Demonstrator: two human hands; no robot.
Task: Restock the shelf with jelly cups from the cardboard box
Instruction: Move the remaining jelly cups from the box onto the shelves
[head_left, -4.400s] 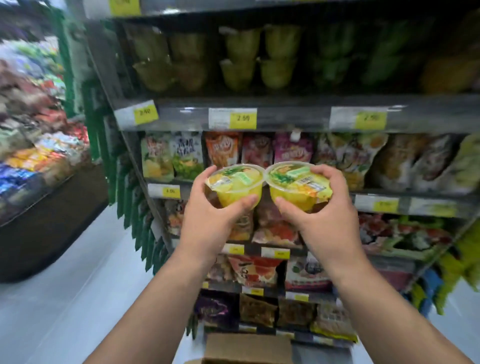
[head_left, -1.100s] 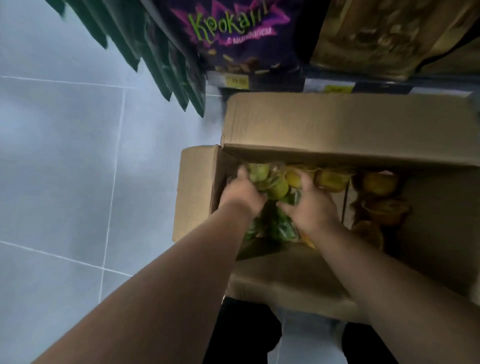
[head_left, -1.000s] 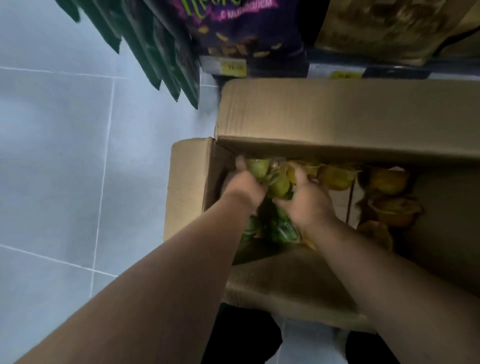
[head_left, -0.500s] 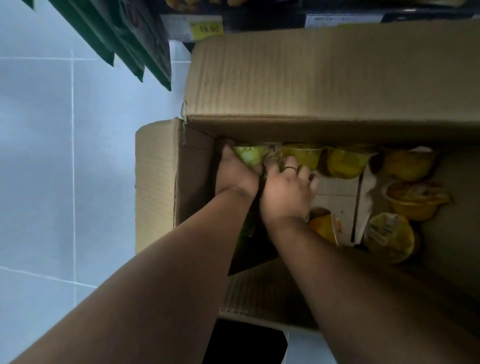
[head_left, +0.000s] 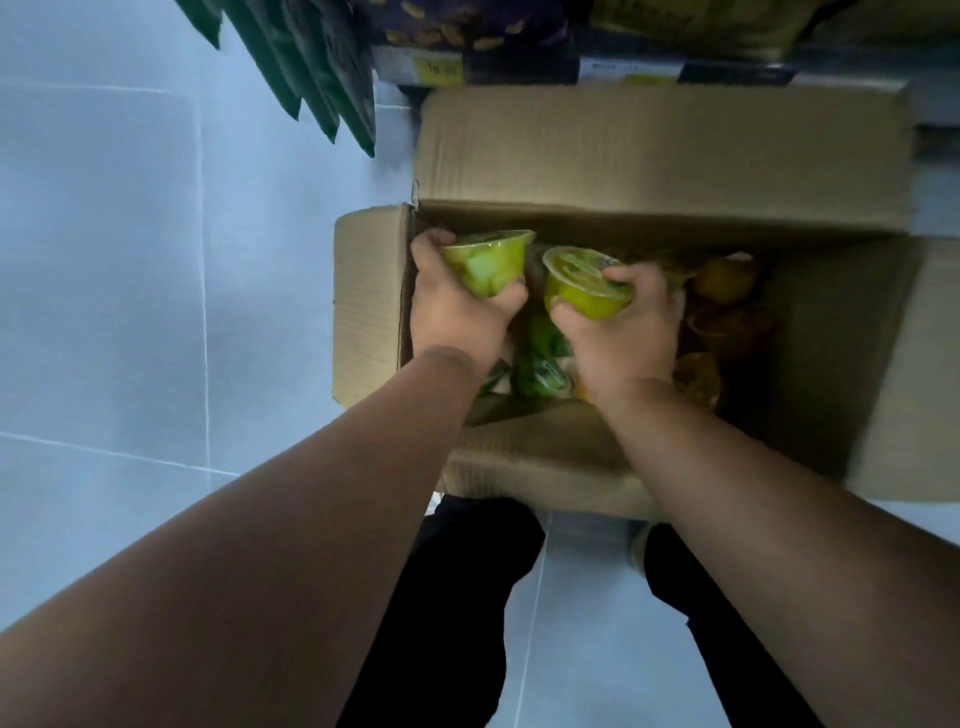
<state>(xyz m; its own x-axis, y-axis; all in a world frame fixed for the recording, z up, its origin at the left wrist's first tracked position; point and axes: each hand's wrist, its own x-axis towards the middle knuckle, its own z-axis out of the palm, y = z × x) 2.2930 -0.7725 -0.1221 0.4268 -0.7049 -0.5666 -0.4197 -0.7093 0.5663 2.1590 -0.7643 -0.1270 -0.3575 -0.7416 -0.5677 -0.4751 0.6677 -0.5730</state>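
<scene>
Head view: your left hand (head_left: 457, 312) grips a green jelly cup (head_left: 488, 260) lying on its side. Your right hand (head_left: 618, 332) grips a second cup (head_left: 582, 286), fingers curled over its lid. Both cups hang just above the left end of the cardboard box (head_left: 369, 301). Spare green cups (head_left: 540, 364) lie beneath, with orange cups (head_left: 727, 322) at 3 o'clock. Lift straight up, clear of the far flap (head_left: 649, 145), and squeeze lightly — the walls probably flex. Level both cups before reaching for the shelf (head_left: 519, 73) at 12 o'clock.

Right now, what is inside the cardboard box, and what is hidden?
Green jelly cups lie at its left end, orange cups at its right. The left hand grips one green cup, the right hand another. They cover some cups; the bottom is unseen.
</scene>
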